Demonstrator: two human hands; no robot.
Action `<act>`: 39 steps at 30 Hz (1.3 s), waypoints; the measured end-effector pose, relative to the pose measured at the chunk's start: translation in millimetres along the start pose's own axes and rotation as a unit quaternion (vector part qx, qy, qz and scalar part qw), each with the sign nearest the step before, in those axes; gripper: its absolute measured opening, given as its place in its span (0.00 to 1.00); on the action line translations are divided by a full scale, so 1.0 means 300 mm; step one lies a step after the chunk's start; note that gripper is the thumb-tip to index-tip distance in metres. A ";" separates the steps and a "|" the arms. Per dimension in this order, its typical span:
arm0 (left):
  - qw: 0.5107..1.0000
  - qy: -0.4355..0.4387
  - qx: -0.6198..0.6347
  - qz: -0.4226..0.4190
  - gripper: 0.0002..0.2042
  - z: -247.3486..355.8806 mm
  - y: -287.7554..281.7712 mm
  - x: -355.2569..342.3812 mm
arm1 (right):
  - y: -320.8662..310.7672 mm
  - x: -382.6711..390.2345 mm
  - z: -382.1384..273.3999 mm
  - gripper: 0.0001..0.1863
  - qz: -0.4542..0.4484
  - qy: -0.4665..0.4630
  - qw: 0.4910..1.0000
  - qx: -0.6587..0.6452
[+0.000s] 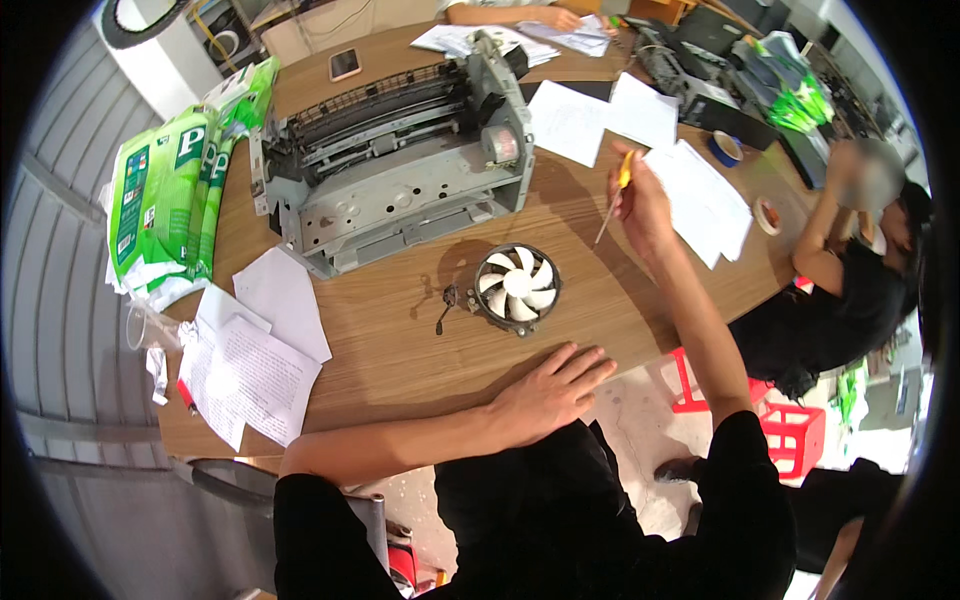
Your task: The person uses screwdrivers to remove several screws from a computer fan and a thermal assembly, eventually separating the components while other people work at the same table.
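My right hand (643, 203) is raised over the table's right part, closed round the yellow handle of a screwdriver (625, 172) whose thin shaft points down toward me. My left hand (552, 392) lies flat at the table's front edge, fingers stretched out and holding nothing. Just beyond it a round cooling fan (517, 286) with white blades and a dark frame lies on the wood, its short cable and plug (446, 300) to the left. Farther back stands a stripped printer frame (400, 195) of grey metal, with dark rollers and a motor at its right end.
Green plastic packs (160, 200) stand at the left, above printed sheets (250, 370) and a clear plastic cup (150, 325). More papers (695, 200), blue tape (725, 149) and a tape roll (767, 215) lie right. A phone (345, 65) lies far back. Another person (850, 290) sits at right.
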State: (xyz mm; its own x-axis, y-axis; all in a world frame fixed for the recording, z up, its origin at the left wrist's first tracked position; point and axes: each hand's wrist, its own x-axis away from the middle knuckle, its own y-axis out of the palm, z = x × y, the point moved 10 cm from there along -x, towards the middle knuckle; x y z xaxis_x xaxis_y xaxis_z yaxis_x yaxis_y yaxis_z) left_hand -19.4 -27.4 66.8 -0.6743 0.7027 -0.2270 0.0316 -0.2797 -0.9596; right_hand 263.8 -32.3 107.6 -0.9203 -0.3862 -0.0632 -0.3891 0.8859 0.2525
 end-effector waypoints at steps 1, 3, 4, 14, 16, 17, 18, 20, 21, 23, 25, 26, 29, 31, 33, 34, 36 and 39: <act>1.000 -0.007 0.002 -0.002 0.14 0.001 -0.007 -0.005 | 0.015 -0.015 -0.038 0.27 -0.019 -0.025 0.999 0.006; 0.998 -0.034 0.048 0.027 0.14 0.000 0.009 -0.007 | 0.057 -0.024 -0.118 0.28 -0.055 -0.072 0.996 -0.003; 0.993 -0.048 0.088 0.059 0.14 -0.012 -0.007 -0.008 | 0.087 -0.032 -0.137 0.28 -0.056 -0.065 0.996 -0.011; 0.988 -0.032 0.151 0.008 0.15 -0.023 -0.009 -0.012 | 0.295 -0.011 -0.448 0.37 -0.174 -0.271 0.947 -0.019; 0.987 -0.033 0.159 0.020 0.13 -0.037 -0.023 -0.012 | 0.311 0.007 -0.465 0.43 -0.172 -0.272 0.947 -0.018; 0.985 -0.035 0.167 0.029 0.11 -0.045 -0.034 -0.009 | 0.341 0.046 -0.483 0.39 -0.185 -0.286 0.940 -0.032; 0.984 -0.035 0.170 0.035 0.11 -0.046 -0.035 -0.009 | 0.364 0.071 -0.502 0.42 -0.189 -0.314 0.930 0.030; 0.985 -0.031 0.166 0.039 0.12 -0.045 -0.035 -0.005 | 0.390 0.103 -0.537 0.46 -0.196 -0.344 0.913 0.095; 0.983 -0.035 0.173 0.042 0.12 -0.047 -0.034 -0.006 | 0.403 0.114 -0.517 0.46 -0.224 -0.315 0.912 0.137; 0.985 -0.026 0.168 0.008 0.17 -0.048 -0.012 -0.014 | 0.408 0.126 -0.496 0.43 -0.261 -0.277 0.907 0.183; 0.981 -0.032 0.188 0.019 0.18 -0.042 -0.019 -0.011 | 0.414 0.143 -0.462 0.39 -0.294 -0.238 0.898 0.226; 0.978 -0.032 0.202 0.029 0.19 -0.042 -0.027 -0.012 | 0.414 0.147 -0.453 0.37 -0.298 -0.212 0.901 0.234; 0.972 -0.023 0.207 0.111 0.18 -0.037 -0.087 -0.005 | 0.403 0.168 -0.422 0.30 -0.308 -0.156 0.895 0.282; 0.974 -0.017 0.097 0.206 0.15 -0.056 -0.281 0.009 | 0.392 0.173 -0.407 0.26 -0.321 -0.155 0.882 0.309; 0.962 -0.097 0.008 0.254 0.17 -0.119 -0.403 0.076 | 0.416 0.175 -0.390 0.22 -0.322 -0.176 0.883 0.293; 0.951 -0.148 -0.028 0.268 0.20 -0.167 -0.443 0.094 | 0.410 0.173 -0.391 0.22 -0.315 -0.185 0.881 0.301; 0.944 -0.250 -0.041 0.210 0.29 -0.299 -0.471 0.088 | 0.416 0.176 -0.392 0.21 -0.317 -0.186 0.869 0.332; 0.947 -0.278 0.013 0.161 0.38 -0.402 -0.381 0.072 | 0.407 0.181 -0.388 0.21 -0.321 -0.181 0.853 0.370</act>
State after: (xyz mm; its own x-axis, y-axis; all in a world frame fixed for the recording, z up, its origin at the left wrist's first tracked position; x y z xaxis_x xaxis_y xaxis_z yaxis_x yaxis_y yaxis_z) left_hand 51.4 98.7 151.7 -0.9172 0.1281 -0.3774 0.2876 -0.4427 -0.8493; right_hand 171.1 24.9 247.5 -0.4086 -0.8664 -0.2870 -0.6145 0.4936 -0.6154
